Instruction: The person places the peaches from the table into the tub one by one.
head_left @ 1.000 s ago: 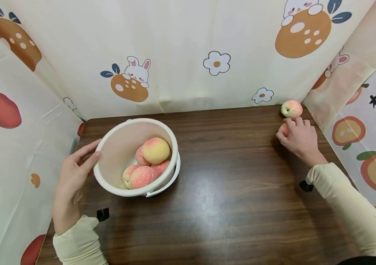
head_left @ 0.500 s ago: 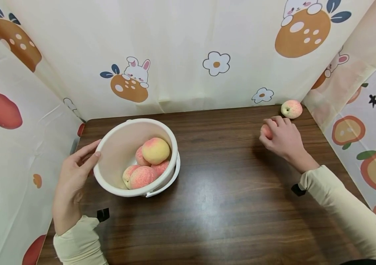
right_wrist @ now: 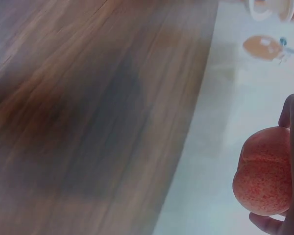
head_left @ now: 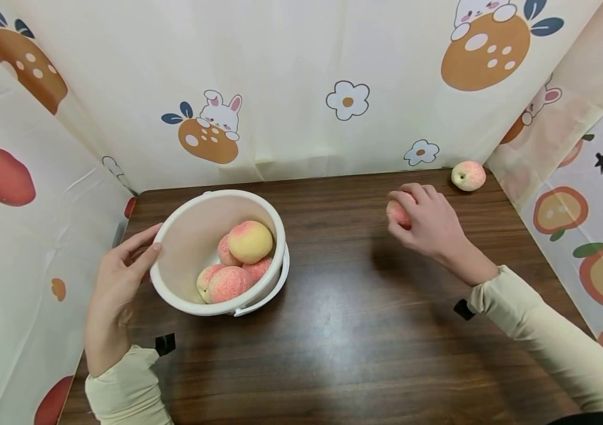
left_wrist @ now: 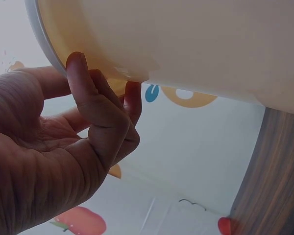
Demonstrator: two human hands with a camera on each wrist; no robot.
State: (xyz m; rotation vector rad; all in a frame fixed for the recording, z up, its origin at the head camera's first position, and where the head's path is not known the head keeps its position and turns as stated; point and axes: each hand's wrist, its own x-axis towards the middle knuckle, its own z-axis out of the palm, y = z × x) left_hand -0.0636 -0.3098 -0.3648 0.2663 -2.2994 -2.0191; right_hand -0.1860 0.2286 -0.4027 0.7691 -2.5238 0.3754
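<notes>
My left hand (head_left: 117,289) grips the rim of a white bucket (head_left: 179,248) on its left side, the thumb at the rim and the other fingers against the outer wall. In the left wrist view, curled fingers (left_wrist: 105,112) touch the bucket wall (left_wrist: 196,44). Several pink and yellow peaches (head_left: 250,242) lie inside the bucket. Over the table's right half, my right hand (head_left: 429,224) holds a pink peach (right_wrist: 264,171), raised above the wood with its shadow below. Another peach (head_left: 468,176) sits in the far right corner.
The dark wooden table (head_left: 333,330) is bordered at the back and sides by printed cloth (head_left: 290,71). The bucket's white handle (head_left: 274,289) hangs down on its right side.
My right hand has carried the pink peach leftward from beside the corner peach and lifted it. The left hand and the bucket stay put.
</notes>
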